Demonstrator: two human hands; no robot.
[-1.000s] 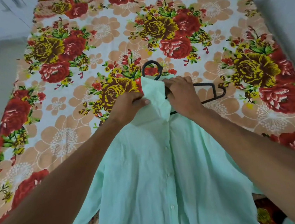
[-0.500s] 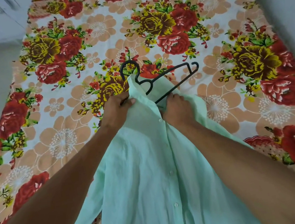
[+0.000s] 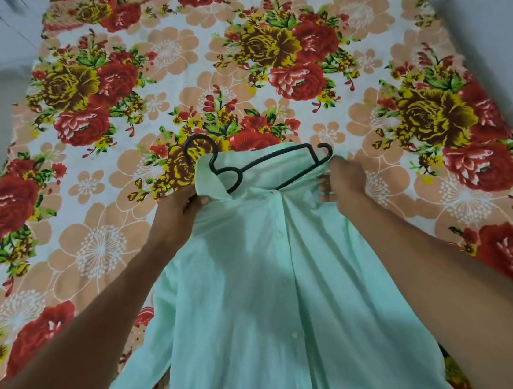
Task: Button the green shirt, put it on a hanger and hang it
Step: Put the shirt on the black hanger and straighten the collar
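The left hand [image 3: 180,207] has its fingers curled on the collar edge of the green shirt [image 3: 259,290]; its fingertips are hidden by the cloth. The right hand [image 3: 346,184] pinches the shoulder cloth, and I cannot tell if it also touches the black hanger [image 3: 291,149]. Between the hands the hanger lies partly inside the neck opening, with its hook just beyond the left hand. The shirt spreads from the hands toward the person on the flowered bedsheet [image 3: 169,60], its lower part cut off.
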